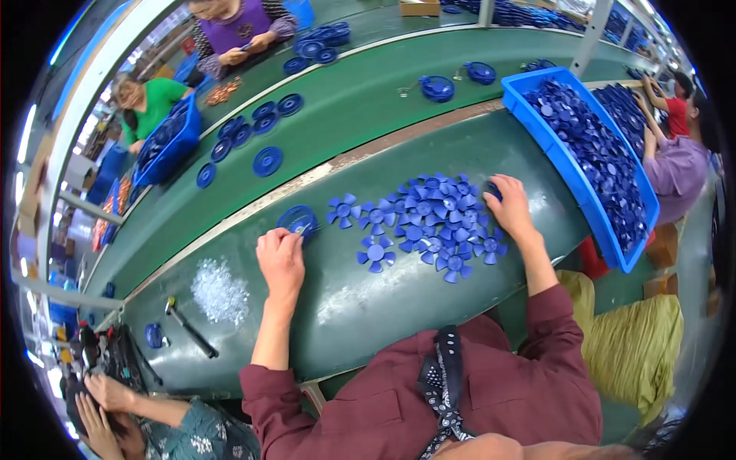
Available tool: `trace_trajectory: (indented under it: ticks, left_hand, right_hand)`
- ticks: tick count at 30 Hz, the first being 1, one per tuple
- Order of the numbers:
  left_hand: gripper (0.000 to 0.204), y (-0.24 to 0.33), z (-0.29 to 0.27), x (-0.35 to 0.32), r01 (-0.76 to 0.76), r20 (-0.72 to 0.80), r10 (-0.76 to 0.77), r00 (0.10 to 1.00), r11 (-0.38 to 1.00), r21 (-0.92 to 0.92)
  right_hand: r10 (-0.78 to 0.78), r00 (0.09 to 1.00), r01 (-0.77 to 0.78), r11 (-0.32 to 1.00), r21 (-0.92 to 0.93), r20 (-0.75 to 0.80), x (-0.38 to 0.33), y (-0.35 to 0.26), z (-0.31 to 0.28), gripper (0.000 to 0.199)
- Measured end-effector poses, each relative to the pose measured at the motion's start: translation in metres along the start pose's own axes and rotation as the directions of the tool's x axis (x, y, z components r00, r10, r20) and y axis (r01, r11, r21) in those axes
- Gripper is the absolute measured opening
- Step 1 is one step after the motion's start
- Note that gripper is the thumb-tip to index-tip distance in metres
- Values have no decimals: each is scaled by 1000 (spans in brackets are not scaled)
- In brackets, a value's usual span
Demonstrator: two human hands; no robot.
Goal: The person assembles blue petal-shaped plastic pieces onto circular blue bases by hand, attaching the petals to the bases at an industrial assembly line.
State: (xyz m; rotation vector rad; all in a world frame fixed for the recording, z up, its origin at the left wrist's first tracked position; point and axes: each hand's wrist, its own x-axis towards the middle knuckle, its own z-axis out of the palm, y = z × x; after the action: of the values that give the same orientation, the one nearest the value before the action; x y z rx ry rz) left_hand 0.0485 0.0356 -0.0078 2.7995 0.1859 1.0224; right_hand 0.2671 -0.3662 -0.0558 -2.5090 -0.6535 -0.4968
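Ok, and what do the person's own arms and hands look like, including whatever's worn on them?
The left sleeve and right sleeve are plain maroon and loose, ending partway along the forearms, which are bare below that. The left hand and right hand wear no gloves, and I see no watch or bracelet on either wrist.

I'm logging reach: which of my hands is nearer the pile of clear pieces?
Left. The left hand is close by, right of the clear pieces; the right hand is farther, by the right edge of the blue fans.
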Motion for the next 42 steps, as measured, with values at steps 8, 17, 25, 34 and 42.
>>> trace_trajectory:
  ticks: [8, 17, 25, 34, 42]
  left_hand:
    - [13, 12, 17, -39, 460, 86, -469, 879, 788, -408]
    - [23, 7, -15, -65, 283, 159, -235, 959, 784, -553]
    - [15, -9, -21, -36, 400, 4, -420, 907, 862, -312]
    - [34, -25, 20, -34, 517, 72, -519, 852, 810, -276]
    - [27, -25, 12, -37, 507, 137, -499, 856, 756, -414]
  right_hand:
    - [-137, 960, 125, 990, 65, 244, -24, 44, -38, 50]
    - [-121, 979, 125, 992, -12, 161, -9, 83, 7, 37]
    - [447, 775, -620, 396, 678, 447, -15, 134, -10, 37]
    - [24, 997, -31, 996, 85, 79, -41, 203, -28, 37]
    - [52, 941, -59, 998, 11, 333, -28, 111, -34, 37]
